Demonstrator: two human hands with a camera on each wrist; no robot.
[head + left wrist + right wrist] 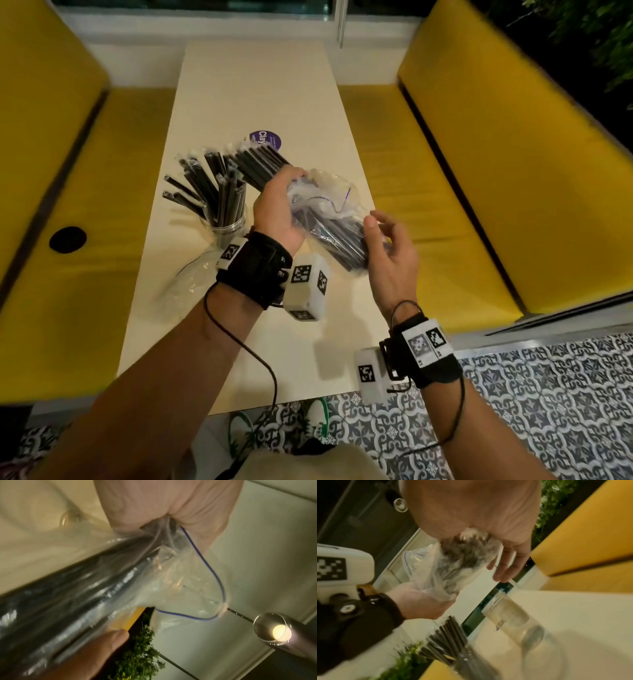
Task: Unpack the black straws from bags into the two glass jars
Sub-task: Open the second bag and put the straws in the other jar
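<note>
A person's left hand (277, 209) clutched a clear zip bag (329, 219) of black straws (342, 246) near its mouth, fingers curled round the gathered plastic, and held it in the air above a cream table (260, 96) set between two yellow benches (496, 164). The right hand (390, 253) cupped the bag's lower end, thumb and fingers loosely bent against the plastic; whether it truly gripped the bag could not be told from the blurred views. The bag's blue-lined opening (211, 574) sagged loose below the left palm. At the table's left edge stood a glass jar (229, 226) with black straws fanning out of it, and more straws in their bag (260, 161) lay just behind the left hand, over a purple round sticker (265, 138). The right wrist camera showed a second glass jar (510, 615), seemingly without straws. A crumpled, flattened plastic bag (191, 281) lay on the table near the left wrist.
</note>
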